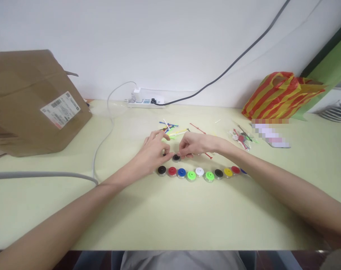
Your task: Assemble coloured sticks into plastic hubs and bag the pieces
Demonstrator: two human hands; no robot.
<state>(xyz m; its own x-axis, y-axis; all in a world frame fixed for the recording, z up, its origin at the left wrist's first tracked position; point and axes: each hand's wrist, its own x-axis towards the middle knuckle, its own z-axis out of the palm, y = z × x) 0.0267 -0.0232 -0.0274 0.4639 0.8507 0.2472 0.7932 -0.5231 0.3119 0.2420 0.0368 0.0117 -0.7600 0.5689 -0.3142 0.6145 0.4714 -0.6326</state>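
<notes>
Pinching black disc [176,158] between left hand [153,150] and right hand [195,144], with fingers curled narrow. Reaching in low, just beyond row of discs [200,173].

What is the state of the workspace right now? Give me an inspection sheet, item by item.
Surface: pale yellow-green tabletop, no spills seen.
Job's things: small black-centred round disc at the fingertips; row of round discs with coloured centres just nearer the person; loose coloured plastic sticks behind the hands.
Clutter: brown paper bag with a label far left; red-and-yellow striped plastic bag far right; clear packet of small parts near it.
Grippers: left hand and right hand both pinch at the black-centred disc.
Cables: white power strip by the wall, with dark cable and white cable; grey cable at left.
Surroundings: white wall; green panel at right.
</notes>
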